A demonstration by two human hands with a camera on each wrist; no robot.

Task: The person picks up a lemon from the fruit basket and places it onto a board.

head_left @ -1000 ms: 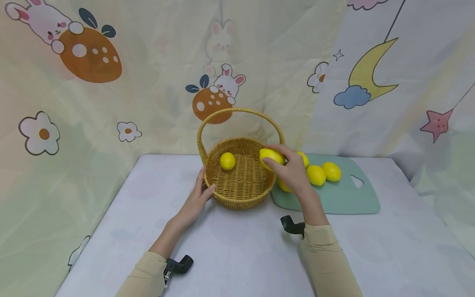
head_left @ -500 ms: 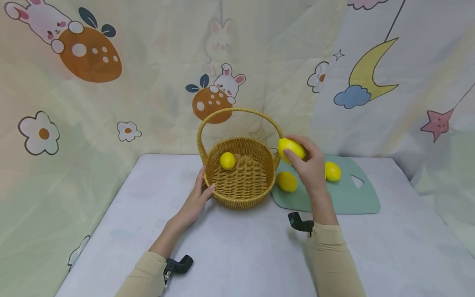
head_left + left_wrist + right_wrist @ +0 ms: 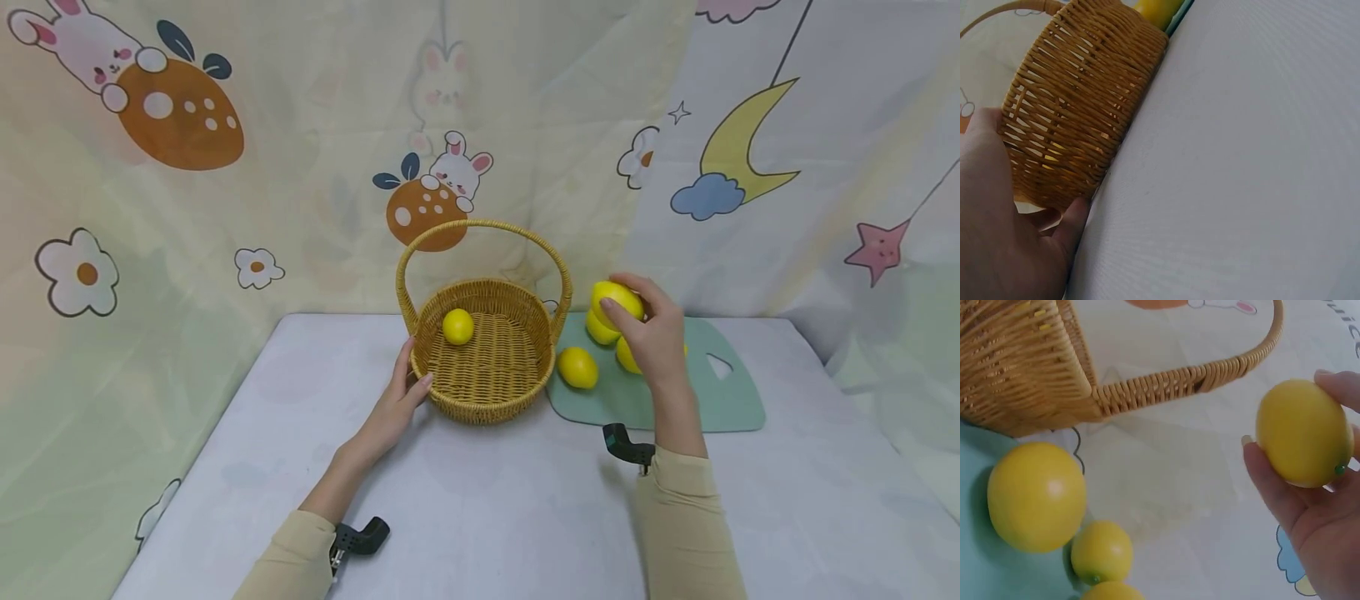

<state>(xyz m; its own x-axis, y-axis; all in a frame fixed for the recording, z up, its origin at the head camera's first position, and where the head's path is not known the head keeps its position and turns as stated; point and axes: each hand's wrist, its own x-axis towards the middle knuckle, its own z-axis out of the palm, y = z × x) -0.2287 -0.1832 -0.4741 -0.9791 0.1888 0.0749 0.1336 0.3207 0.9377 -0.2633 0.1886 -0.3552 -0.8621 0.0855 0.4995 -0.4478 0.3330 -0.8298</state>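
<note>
My right hand (image 3: pixel 651 333) pinches a yellow lemon (image 3: pixel 617 302) between thumb and fingers, raised over the green cutting board (image 3: pixel 720 408). The right wrist view shows the held lemon (image 3: pixel 1304 432) apart from the wicker basket (image 3: pixel 1016 362). On the board lie several other lemons, one of them (image 3: pixel 577 367) beside the basket; the right hand partly hides some. My left hand (image 3: pixel 393 408) holds the left side of the wicker basket (image 3: pixel 487 408), thumb low on its wall in the left wrist view. One lemon (image 3: pixel 458 327) sits inside the basket, towards its left.
The basket's tall arched handle (image 3: pixel 483 223) stands upright over it. A white cloth covers the table (image 3: pixel 465 500), and a printed curtain (image 3: pixel 322 150) hangs behind. Each wrist carries a black camera mount, such as the right one (image 3: pixel 626 446).
My right hand has moved right with its lemon, from over the basket's right rim to above the board. The left hand and the basket have stayed in place.
</note>
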